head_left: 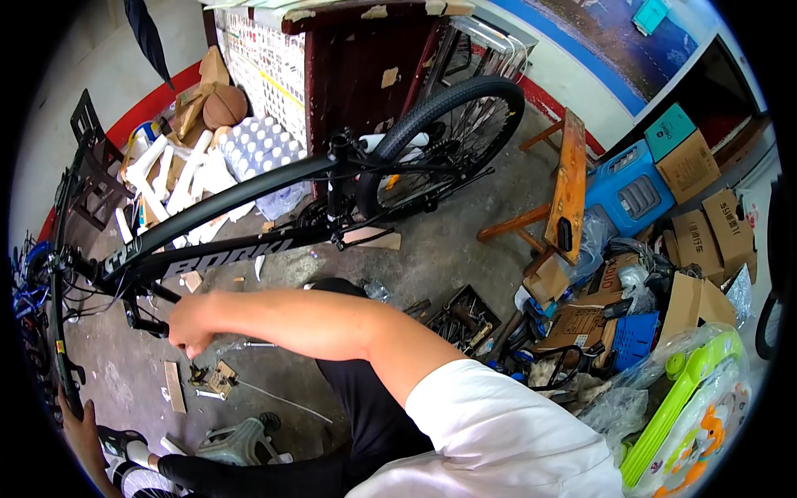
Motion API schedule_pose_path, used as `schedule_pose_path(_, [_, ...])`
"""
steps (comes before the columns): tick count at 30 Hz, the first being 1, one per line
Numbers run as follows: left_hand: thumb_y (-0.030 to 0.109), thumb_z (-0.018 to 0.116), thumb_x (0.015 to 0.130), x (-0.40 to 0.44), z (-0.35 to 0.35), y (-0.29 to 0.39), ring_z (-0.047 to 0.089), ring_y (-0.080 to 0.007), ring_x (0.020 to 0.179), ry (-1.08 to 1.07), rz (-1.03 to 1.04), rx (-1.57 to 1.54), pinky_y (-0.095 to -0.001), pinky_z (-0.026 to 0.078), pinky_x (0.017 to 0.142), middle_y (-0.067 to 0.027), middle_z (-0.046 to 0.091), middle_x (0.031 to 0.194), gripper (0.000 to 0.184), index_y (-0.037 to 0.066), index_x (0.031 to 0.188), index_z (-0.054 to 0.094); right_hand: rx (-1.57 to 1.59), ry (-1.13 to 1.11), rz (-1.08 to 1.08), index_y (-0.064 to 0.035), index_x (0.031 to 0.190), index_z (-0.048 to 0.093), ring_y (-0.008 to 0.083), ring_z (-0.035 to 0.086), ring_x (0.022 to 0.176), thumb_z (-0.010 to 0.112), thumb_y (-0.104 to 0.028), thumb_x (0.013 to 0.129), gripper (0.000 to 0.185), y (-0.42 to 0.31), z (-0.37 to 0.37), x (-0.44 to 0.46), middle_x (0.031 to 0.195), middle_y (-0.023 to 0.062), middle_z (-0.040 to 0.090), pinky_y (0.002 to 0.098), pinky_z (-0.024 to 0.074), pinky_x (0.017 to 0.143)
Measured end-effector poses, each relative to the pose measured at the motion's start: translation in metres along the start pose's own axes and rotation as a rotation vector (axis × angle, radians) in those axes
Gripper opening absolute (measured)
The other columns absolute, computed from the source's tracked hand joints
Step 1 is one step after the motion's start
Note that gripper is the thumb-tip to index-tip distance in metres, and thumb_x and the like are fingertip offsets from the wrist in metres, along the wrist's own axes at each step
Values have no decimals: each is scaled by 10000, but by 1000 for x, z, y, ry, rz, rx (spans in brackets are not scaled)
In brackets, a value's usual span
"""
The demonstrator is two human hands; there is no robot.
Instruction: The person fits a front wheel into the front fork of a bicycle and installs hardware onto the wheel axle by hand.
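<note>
A black bicycle frame (224, 261) lies across the view, with its fork (148, 322) and handlebar (58, 332) on the left. At the end of the fork, my right hand (193, 322) is closed, its fingers curled; what lies inside them is hidden. My left hand (80, 430), low at the left edge, is wrapped round the end of the handlebar by its black grip. The fork carries no wheel. Toward the back, the rear wheel (440, 149) is fitted to the frame. Part of a spoked wheel (141, 481) shows at the bottom left, near my shoe (120, 440).
On the floor lie a small metal part (222, 378), a cardboard strip (174, 387) and a grey stool (237, 440). A tray of tools (462, 319) stands beyond my arm. Boxes (685, 170), a wooden bench (566, 187) and a blue basket (636, 340) are at right.
</note>
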State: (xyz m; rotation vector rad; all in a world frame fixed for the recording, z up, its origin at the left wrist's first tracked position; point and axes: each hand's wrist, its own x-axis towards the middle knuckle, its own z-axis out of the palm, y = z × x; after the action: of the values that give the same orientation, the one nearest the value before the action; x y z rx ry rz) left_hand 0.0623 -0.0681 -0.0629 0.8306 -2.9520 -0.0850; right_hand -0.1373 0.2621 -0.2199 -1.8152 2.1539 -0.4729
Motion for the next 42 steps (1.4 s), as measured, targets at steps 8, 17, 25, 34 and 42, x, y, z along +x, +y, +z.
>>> schedule_pose_path(8, [162,606,917,4,15,-15,299,-354,1450,58,95,-206,-412,231,1184,-204,316,1569,726,149,1555,260,20,-21,10,-181,1002,748,307,684,944,678,-391,787,309,-5,3,-3,958,79,731,470,536,766])
schedule_pose_path(17, [120,656,836,-12,-14,40,359,-384,1417,-85,-185,-37,-433,274,1170,-244,353,1538,813,168,1552,274,5,-28,2,-203,973,758,273,688,929,686,-417,754,315,4,22,9,963,51,736,443,536,766])
schedule_pose_path(25, [91,640,832,-20,-5,38,367,-369,1415,59,-59,-110,-414,268,1172,-229,365,1536,801,162,1547,288,-5,-44,-4,-205,972,764,277,689,926,688,-412,752,312,0,19,6,961,55,738,444,538,762])
schedule_pose_path(34, [49,606,834,-13,2,20,347,-322,1426,58,62,-367,-394,240,1175,-206,369,1537,769,108,1537,301,3,-61,-2,-198,995,760,278,687,933,686,-421,762,331,5,21,7,969,56,738,446,533,772])
schedule_pose_path(42, [71,599,857,-9,1,12,378,-358,1406,-1,118,-350,-418,251,1172,-236,384,1519,751,143,1542,300,8,-68,-8,-186,1013,751,286,688,934,684,-426,760,355,5,21,7,984,62,738,444,533,775])
